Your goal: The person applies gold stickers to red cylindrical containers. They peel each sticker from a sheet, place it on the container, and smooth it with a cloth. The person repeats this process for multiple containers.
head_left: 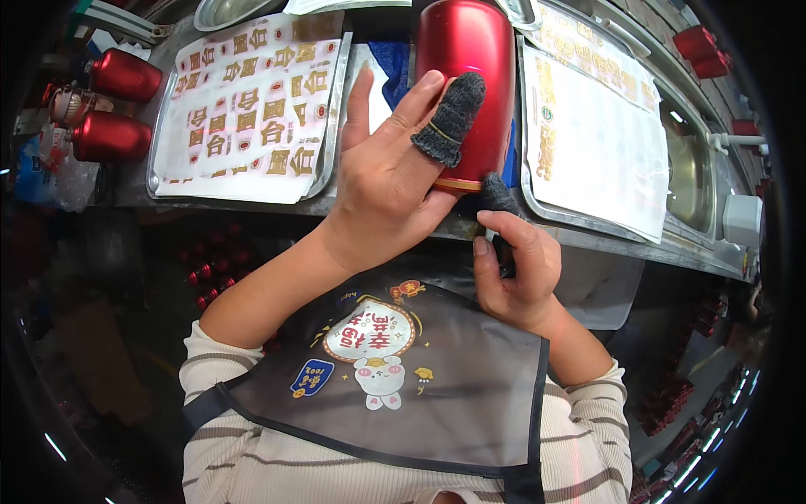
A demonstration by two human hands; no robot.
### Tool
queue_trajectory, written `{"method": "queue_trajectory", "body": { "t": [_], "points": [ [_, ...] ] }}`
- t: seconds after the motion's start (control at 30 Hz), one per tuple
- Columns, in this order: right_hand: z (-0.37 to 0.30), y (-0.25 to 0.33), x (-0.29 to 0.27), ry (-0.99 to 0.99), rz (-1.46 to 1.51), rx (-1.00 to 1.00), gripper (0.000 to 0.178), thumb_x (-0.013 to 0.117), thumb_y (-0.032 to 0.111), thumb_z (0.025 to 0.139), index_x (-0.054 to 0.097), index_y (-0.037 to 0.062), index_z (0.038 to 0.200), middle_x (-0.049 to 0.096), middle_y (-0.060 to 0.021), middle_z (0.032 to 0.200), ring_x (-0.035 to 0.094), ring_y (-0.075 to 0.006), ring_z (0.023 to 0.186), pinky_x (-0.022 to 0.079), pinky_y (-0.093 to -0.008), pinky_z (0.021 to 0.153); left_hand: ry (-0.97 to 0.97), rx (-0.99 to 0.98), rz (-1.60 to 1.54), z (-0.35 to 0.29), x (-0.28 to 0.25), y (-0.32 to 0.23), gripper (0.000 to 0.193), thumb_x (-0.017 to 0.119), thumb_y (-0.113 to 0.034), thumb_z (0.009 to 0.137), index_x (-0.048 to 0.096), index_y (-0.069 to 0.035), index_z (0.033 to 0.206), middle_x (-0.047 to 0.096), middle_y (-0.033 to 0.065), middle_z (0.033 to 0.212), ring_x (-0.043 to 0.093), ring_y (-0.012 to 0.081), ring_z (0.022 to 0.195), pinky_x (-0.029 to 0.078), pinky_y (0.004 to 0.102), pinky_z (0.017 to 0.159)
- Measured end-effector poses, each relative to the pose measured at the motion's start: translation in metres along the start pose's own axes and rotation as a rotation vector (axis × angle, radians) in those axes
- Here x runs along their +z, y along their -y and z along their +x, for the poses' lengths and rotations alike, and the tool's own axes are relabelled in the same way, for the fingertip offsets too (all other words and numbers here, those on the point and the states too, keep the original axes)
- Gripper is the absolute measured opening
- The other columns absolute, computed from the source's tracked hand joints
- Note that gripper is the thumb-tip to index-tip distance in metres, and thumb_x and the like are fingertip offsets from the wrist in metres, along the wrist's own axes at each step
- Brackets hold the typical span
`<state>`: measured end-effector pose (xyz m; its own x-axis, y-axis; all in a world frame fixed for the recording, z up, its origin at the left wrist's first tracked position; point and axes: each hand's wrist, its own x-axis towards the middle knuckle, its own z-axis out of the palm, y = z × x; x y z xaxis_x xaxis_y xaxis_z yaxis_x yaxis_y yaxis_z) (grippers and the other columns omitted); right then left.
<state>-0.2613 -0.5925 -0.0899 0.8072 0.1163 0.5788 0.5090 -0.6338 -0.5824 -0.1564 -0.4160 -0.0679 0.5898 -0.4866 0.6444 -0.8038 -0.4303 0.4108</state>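
A shiny red bottle [470, 42] with a gold rim at its near end lies pointing away from me over a blue cloth [389, 67]. My left hand [390, 172] is on its left side; one finger in a dark grey knitted finger cover [453, 118] presses along the top, and the thumb goes under the near end. The other fingers are spread. Just below the gold rim is my right hand [520, 265], with a similar dark cover on one finger. Its thumb and a bare finger come together around something small and pale, too little shown to name.
On the left, a metal tray holds a white sheet of gold characters [252, 109]. Another tray on the right carries white transfer sheets [588, 143]. Red bottles [113, 136] stand at the far left. A metal basin [688, 176] is beyond the right tray.
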Motion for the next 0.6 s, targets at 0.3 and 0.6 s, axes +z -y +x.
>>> {"method": "queue_trajectory", "body": {
  "t": [0.3,0.6],
  "points": [
    [0.047,0.012,-0.024,0.371,-0.446,-0.324,0.026,0.063,0.013,0.076,0.065,0.0083,0.102,0.045,0.003,0.06,0.054,-0.0116,0.049,0.036,-0.0276,0.044,0.006,0.014,-0.029,-0.004,0.008,0.008,0.081,0.077,-0.006,0.065,0.051,-0.003,0.141,0.056,0.0144,0.141,0.052,0.0302,0.133,0.015,0.0589,0.118],
    [0.043,0.009,-0.024,0.359,-0.301,-0.203,0.02,0.063,0.013,0.077,0.058,0.0081,0.095,0.059,-0.0044,0.07,0.061,-0.021,0.052,0.046,-0.0344,0.045,0.107,-0.053,0.048,-0.021,-0.001,0.013,0.095,0.083,-0.014,0.072,0.032,-0.001,0.151,0.043,0.0212,0.152,0.04,0.0349,0.142,0.008,0.0596,0.117]
  ]
}}
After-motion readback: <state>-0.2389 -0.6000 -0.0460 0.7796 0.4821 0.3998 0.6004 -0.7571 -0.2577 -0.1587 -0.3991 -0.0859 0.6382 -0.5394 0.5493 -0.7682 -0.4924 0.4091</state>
